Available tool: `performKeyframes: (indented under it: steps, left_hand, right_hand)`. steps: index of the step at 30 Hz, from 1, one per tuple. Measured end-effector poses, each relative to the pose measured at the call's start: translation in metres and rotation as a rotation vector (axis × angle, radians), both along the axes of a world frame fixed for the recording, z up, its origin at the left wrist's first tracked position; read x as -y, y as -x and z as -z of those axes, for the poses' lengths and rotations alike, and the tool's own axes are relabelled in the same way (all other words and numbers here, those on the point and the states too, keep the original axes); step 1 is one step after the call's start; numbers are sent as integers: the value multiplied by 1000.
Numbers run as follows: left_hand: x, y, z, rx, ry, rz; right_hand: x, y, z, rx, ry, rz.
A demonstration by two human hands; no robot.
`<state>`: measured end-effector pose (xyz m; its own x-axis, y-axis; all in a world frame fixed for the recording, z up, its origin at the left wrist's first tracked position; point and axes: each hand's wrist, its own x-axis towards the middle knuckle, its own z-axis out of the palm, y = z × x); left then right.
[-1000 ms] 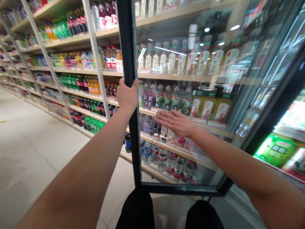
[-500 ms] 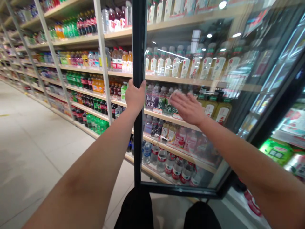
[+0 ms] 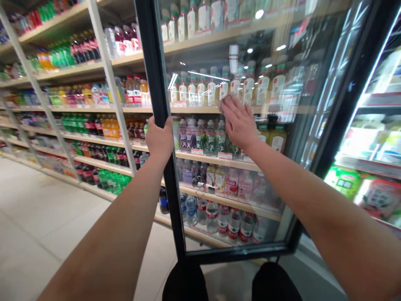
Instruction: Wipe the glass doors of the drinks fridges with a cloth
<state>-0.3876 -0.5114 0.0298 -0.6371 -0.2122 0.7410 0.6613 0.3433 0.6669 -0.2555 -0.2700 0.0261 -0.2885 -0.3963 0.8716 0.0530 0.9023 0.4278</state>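
A black-framed glass door (image 3: 238,255) stands swung out in front of me. My left hand (image 3: 159,138) is wrapped around its left frame post, thumb on the glass side. My right hand (image 3: 238,123) lies with fingers stretched against the glass pane (image 3: 194,58). A pale crumpled cloth (image 3: 223,102) shows at its fingertips, mostly hidden under the fingers. Bottled drinks (image 3: 211,136) on shelves are seen through the pane, behind the hand.
Long drink shelves (image 3: 78,140) run along the left, with a white upright post (image 3: 109,83). Pale floor tiles (image 3: 21,234) lie at lower left. A lit cooler with green packs (image 3: 343,182) is on the right. My dark-clothed legs (image 3: 184,282) are just below the door.
My right hand has moved up and left over the glass with the pale cloth. My left hand keeps its hold on the frame; the view has shifted to the right.
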Motion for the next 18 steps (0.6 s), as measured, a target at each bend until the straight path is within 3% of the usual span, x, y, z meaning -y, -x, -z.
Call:
performKeyframes:
  steps: [2, 4, 6, 8, 12, 14, 16, 18]
  left_hand:
    - [0, 0, 0, -7, -1, -3]
    - [0, -1, -1, -4, -1, -6]
    - [0, -2, -1, 5, 2, -12]
    - [0, -2, -1, 1, 5, -12]
    - [0, -2, -1, -14, 5, 3]
    - [0, -3, -2, -5, 6, 6]
    - [0, -4, -2, 5, 10, 3]
    - [0, -3, -2, 3, 8, 2]
  right_hand:
    - [3, 1, 5, -7, 67, 2]
    - [9, 1, 25, 163, -87, -1]
    - [15, 0, 43, 380, -332, -19]
    - [15, -3, 43, 445, -426, -15]
    - [6, -7, 15, 141, -86, 34]
    - [3, -7, 18, 55, 35, 34]
    - [4, -7, 34, 130, -24, 20]
    - [6, -8, 49, 286, -191, 3]
